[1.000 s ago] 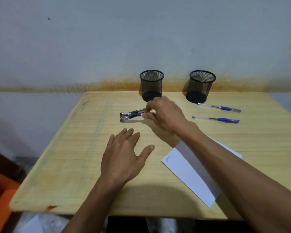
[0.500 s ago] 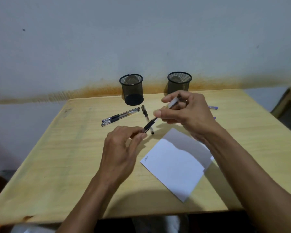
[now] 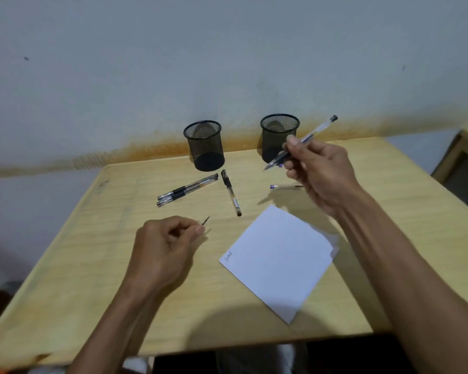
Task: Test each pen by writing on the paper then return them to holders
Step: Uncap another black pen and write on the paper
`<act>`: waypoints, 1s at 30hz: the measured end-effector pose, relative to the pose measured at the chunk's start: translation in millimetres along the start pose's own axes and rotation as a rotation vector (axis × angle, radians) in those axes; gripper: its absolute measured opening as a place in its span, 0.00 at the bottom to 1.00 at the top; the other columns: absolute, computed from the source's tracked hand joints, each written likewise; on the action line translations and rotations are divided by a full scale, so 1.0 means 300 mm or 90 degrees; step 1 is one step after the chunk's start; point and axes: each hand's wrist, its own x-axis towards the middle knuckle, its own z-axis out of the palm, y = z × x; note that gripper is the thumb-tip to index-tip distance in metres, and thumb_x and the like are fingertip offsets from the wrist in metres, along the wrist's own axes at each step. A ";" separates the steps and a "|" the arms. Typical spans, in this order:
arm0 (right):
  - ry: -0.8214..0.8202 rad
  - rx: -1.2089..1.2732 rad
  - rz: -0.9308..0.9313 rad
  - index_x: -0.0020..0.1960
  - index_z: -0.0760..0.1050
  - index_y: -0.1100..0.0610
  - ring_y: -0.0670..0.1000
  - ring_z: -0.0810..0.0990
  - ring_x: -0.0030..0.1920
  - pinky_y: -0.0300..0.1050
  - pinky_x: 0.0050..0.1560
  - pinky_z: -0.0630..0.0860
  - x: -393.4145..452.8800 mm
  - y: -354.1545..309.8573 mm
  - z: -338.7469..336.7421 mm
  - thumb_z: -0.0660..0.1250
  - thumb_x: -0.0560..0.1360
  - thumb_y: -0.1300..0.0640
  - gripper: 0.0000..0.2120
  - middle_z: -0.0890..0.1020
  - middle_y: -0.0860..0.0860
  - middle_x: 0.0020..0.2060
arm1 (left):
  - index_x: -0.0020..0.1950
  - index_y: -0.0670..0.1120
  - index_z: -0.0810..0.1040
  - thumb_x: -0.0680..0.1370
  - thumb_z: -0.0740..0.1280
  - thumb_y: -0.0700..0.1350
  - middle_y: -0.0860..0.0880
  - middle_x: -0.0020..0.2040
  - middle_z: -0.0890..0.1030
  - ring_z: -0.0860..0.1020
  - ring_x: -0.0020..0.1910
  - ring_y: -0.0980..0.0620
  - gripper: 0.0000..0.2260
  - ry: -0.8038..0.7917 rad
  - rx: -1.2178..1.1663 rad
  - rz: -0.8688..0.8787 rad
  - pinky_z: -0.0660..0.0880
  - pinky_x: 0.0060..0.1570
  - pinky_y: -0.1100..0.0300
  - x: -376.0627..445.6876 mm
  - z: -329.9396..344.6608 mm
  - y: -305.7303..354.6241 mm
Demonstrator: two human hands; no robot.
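My right hand [image 3: 319, 174] holds an uncapped black pen [image 3: 315, 130] in the air, tip pointing down-left, in front of the right mesh holder [image 3: 279, 130]. My left hand [image 3: 165, 247] pinches the pen's cap [image 3: 205, 220] low over the table. The white paper [image 3: 278, 260] lies between my arms, with a small scribble at its left corner. Two black pens [image 3: 187, 190] lie side by side left of centre, and a third [image 3: 230, 192] lies beside them. The left mesh holder [image 3: 203, 144] stands empty at the back.
A blue pen [image 3: 284, 187] lies partly hidden behind my right hand. The wooden table [image 3: 92, 265] stands against a pale wall. Another piece of furniture [image 3: 462, 163] shows at the far right.
My right hand picked a black pen from the group and brought it toward me. My hands pulled apart, the cap came off in my left hand, and the pen rose to the right.
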 end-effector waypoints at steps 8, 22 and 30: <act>-0.078 -0.070 0.064 0.47 0.81 0.62 0.48 0.83 0.34 0.39 0.34 0.80 -0.068 0.107 0.058 0.70 0.80 0.58 0.07 0.84 0.52 0.34 | 0.44 0.50 0.83 0.75 0.73 0.50 0.54 0.36 0.83 0.80 0.38 0.52 0.05 0.092 0.167 -0.015 0.75 0.41 0.57 0.022 -0.026 -0.060; -0.167 -0.275 0.040 0.45 0.83 0.64 0.54 0.87 0.42 0.43 0.46 0.84 -0.197 0.146 0.023 0.78 0.70 0.69 0.06 0.88 0.58 0.42 | 0.62 0.46 0.79 0.75 0.70 0.53 0.46 0.56 0.83 0.79 0.56 0.43 0.18 0.165 0.269 0.118 0.74 0.57 0.43 -0.022 -0.037 -0.105; -0.267 -0.377 -0.008 0.42 0.83 0.62 0.53 0.87 0.42 0.47 0.48 0.84 -0.190 0.143 0.039 0.77 0.68 0.71 0.07 0.88 0.54 0.39 | 0.60 0.54 0.82 0.72 0.69 0.58 0.57 0.59 0.82 0.77 0.63 0.57 0.18 -0.077 0.168 0.210 0.71 0.64 0.42 -0.092 0.080 -0.057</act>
